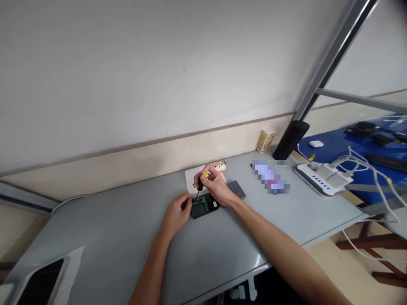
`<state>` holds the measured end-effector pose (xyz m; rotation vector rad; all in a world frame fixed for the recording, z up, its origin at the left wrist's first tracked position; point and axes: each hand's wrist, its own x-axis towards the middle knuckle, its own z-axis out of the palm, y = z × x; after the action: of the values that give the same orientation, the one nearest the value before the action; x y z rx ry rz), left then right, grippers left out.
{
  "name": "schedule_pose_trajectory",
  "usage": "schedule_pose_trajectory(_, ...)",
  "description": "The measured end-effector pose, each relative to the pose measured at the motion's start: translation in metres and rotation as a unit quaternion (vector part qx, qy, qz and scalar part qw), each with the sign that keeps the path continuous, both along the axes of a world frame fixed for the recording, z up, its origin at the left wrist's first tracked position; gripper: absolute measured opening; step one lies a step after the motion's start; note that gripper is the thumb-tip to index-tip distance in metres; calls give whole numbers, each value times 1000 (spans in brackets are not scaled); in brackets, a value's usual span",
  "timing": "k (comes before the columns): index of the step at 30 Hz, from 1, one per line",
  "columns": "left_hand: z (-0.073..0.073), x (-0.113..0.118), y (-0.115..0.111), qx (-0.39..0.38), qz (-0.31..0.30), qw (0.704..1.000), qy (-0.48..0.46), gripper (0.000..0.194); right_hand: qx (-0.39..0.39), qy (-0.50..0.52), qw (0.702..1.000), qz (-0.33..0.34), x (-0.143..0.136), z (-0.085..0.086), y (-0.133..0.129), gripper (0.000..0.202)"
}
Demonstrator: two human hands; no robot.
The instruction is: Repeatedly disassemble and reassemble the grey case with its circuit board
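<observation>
My right hand (218, 187) is closed round a small screwdriver (200, 185) with a dark handle and a yellow end. Its thin shaft points down and to the left, at the upper left part of an opened black electronic device (199, 210). A green circuit board (207, 205) shows inside that device. At the device's left edge my left hand (177, 213) grips it, fingertips close to the screwdriver's tip. Whether the tip touches a screw is too small to tell. Behind lies a white sheet (190, 176), and a dark grey flat cover (235, 189) rests beside my right wrist.
An orange and white animal-face item (219, 166) lies behind my right hand. To the right are a blurred-out phone (269, 177), a small box (266, 140), a black cylinder (291, 140) and a power strip (324, 180) with cables. A tablet-like device (43, 281) lies at the near left.
</observation>
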<state>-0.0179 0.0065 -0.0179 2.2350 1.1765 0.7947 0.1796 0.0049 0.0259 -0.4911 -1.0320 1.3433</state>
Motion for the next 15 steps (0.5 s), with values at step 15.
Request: schedule_pose_trajectory(15,-2,-3,2,-5,19,1000,-16,26,-5,8,1000,3,-7,-4,0,40)
